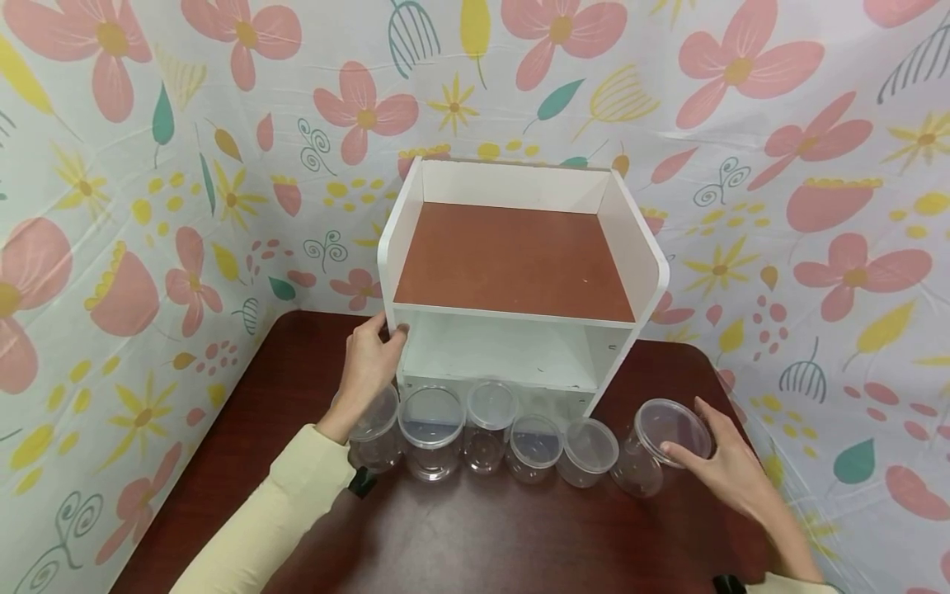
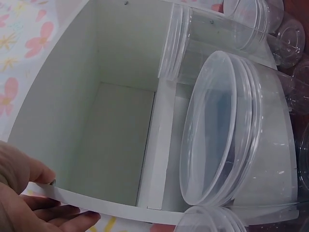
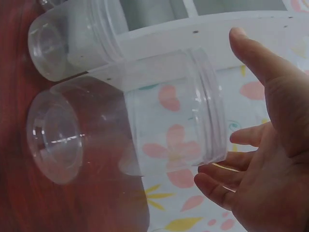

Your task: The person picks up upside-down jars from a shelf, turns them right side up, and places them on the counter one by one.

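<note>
Floral sheet (image 1: 111, 247) backs dark red-brown worktop (image 1: 475, 536). White two-tier shelf unit (image 1: 519, 272) with brown top board stands at worktop rear. Left hand (image 1: 374, 359) grips shelf unit's left front edge, thumb on its front, fingers curled round side panel. Row of six clear lidded plastic jars (image 1: 434, 433) just below that hand, running toward right hand. Right hand (image 1: 723, 466) open, fingers relaxed, fingertips touching lid of tilted end jar (image 1: 656, 445) just left of it.
</note>
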`<state>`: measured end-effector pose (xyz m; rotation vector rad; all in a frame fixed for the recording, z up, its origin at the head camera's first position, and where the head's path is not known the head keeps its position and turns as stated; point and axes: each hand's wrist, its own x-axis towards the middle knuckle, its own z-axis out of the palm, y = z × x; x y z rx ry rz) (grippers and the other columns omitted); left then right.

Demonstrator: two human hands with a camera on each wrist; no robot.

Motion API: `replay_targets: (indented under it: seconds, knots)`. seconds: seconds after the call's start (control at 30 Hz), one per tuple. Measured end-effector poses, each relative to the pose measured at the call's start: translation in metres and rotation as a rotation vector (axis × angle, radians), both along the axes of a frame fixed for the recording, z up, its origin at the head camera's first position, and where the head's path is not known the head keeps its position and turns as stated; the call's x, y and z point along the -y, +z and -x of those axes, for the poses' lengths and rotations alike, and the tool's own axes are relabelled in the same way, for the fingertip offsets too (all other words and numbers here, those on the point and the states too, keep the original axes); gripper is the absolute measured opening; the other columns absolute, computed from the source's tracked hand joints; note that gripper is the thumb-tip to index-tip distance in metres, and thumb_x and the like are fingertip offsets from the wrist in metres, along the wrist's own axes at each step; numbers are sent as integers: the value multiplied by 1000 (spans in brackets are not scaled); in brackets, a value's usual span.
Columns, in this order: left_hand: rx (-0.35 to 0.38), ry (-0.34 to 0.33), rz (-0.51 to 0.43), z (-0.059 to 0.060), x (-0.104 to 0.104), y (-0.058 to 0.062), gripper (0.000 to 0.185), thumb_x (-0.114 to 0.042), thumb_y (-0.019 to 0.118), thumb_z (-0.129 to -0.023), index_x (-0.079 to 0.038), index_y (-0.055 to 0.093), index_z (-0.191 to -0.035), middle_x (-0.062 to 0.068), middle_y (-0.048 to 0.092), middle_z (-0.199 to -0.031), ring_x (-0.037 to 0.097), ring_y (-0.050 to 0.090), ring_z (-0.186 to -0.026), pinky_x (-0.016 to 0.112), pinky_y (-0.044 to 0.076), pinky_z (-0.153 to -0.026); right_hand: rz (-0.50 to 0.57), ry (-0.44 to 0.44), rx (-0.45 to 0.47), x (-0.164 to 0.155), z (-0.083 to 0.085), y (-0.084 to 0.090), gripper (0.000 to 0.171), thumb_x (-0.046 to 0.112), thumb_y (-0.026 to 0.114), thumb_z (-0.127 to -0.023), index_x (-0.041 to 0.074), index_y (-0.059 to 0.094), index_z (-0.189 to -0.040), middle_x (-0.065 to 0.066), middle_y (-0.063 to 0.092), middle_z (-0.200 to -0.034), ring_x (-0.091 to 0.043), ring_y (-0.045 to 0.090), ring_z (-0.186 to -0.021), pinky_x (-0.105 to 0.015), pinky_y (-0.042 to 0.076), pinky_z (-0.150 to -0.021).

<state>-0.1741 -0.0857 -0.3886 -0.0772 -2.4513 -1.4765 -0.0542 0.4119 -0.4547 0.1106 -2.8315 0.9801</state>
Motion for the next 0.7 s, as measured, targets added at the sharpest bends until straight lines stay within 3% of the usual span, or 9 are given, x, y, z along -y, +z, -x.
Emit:
replay_targets:
  seconds: [0.1,0.33,0.43,0.63,0.7]
  knots:
    - [14,-9,14,1,2,2,34,-18,61,-102,-5,68,-133,16,75,-100,24,67,-80,34,50,-65,-12,6,-28,-3,3,2,100,28,82,-90,-8,20,-160,-39,33,-153,-59,34,-135,-73,30,-100]
    - [44,-123,46,-2,11,9,38,-22,62,-102,-5,65,-135,16,73,-110,29,67,-97,45,53,-82,-65,-3,-59,-11,8,9,89,25,78,-94,-6,27,-159,-36,38,-151,-53,47,-124,-46,41,-91]
    - [58,-189,39,-5,18,13,43,-23,62,-103,-5,60,-141,18,70,-122,32,67,-111,48,54,-93,-71,7,-40,-14,9,16,83,27,72,-98,-3,26,-160,-35,37,-153,-55,48,-124,-46,42,-91]
    - [57,-273,40,-9,35,26,50,-17,61,-105,-1,49,-151,22,56,-144,36,59,-129,47,50,-103,-53,36,-10,-19,6,34,75,27,62,-105,5,21,-164,-33,30,-159,-59,42,-127,-65,35,-94]
    - [52,-271,58,-11,42,30,50,-15,61,-104,0,50,-150,22,53,-147,36,59,-130,46,50,-103,-51,43,-20,-21,6,38,74,26,60,-105,9,21,-165,-31,27,-162,-60,41,-129,-54,37,-104]
